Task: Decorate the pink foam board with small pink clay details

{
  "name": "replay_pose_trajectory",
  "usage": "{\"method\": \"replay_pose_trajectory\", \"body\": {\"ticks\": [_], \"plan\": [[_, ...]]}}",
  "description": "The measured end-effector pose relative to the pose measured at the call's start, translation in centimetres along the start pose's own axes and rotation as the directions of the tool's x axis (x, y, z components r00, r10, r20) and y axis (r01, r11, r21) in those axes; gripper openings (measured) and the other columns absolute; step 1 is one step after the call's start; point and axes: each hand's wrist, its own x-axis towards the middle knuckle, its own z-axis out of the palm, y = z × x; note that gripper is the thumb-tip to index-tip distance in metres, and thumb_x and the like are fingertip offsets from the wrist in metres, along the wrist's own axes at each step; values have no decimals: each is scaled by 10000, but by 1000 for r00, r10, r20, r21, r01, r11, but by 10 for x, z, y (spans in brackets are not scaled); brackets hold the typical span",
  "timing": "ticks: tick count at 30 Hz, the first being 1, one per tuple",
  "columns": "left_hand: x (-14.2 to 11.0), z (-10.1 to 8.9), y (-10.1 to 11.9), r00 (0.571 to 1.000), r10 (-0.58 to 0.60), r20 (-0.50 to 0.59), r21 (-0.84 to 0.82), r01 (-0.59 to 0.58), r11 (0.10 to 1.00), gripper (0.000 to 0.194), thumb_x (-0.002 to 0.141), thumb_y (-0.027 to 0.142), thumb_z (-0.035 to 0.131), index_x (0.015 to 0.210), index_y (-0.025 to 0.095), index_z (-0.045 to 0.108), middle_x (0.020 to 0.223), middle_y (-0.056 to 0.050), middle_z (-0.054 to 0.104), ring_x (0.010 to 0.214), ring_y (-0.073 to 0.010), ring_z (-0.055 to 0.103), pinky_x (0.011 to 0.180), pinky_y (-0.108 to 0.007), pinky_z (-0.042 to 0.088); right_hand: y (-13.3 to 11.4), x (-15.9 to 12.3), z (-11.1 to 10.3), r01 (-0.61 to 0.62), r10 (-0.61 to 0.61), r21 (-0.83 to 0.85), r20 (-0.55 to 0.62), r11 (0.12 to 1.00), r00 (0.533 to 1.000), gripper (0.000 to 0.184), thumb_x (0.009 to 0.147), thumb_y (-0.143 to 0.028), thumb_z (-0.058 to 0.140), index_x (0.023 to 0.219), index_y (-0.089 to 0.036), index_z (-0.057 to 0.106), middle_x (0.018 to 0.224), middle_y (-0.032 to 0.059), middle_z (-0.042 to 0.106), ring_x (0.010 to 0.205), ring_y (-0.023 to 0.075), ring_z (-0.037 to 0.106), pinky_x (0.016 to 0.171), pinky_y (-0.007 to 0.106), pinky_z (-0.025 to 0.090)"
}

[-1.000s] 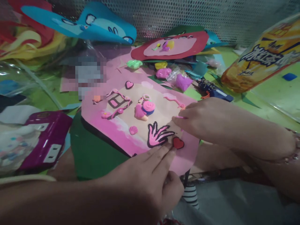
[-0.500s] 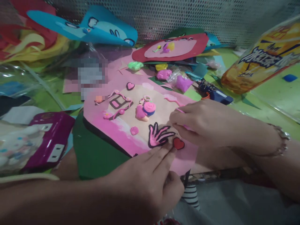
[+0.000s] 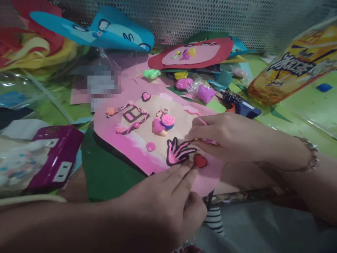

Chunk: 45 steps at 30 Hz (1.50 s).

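Note:
A pink and cream paper picture (image 3: 158, 154) lies tilted before me, decorated with clay pieces. My left hand (image 3: 168, 200) rests on its near edge, fingers stretched out. Their tips touch the paper between a pink branching clay shape (image 3: 175, 153) outlined in black and a red clay heart (image 3: 200, 161). My right hand (image 3: 223, 137) is closed in a pinch at the branch tips; whatever is between the fingertips is hidden. A pink clay snail (image 3: 163, 123) with a spiral shell sits mid-picture. A wavy pink clay strip (image 3: 195, 114) runs partly under my right hand.
Behind the picture lie clay lumps (image 3: 206, 93) and paper scraps. A yellow drink bottle (image 3: 295, 66) leans at right, near a dark blue object (image 3: 244, 107). Left are a purple-edged pouch (image 3: 56, 154) and green paper (image 3: 110, 172). A blue paper cutout (image 3: 126, 31) stands by the perforated panel (image 3: 179, 17).
My right hand has shifted slightly left, its fingertips now at the tips of the branching shape. My left hand stays in place.

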Motion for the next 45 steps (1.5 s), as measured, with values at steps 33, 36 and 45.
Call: {"method": "replay_pose_trajectory", "body": {"ticks": [33,36,45], "plan": [[1,1,0,1000,-13,-21,-4,13,1000,182,824,38,419,840,52,600,1098,-286,624,1094,-364,585,903,-458,525,-2,-2,-8,189,-171,-141,126,972,977,285,938,-145,377,725,-137,565,703,19,475,569,107,347,542,283,275],[1,1,1,1000,-15,-22,-1,15,1000,168,823,41,433,833,59,600,1081,-274,637,1077,-357,598,908,-469,519,0,-2,-8,195,-180,-131,119,972,976,279,946,-157,375,796,-132,609,736,34,500,598,115,398,547,283,291],[0,1,1,999,-31,-20,15,32,999,122,818,60,471,843,68,590,1113,-278,623,1118,-362,571,918,-464,511,2,-3,-4,151,-151,-8,33,988,988,216,926,-137,444,835,-126,639,821,33,530,569,69,431,530,242,327]]}}
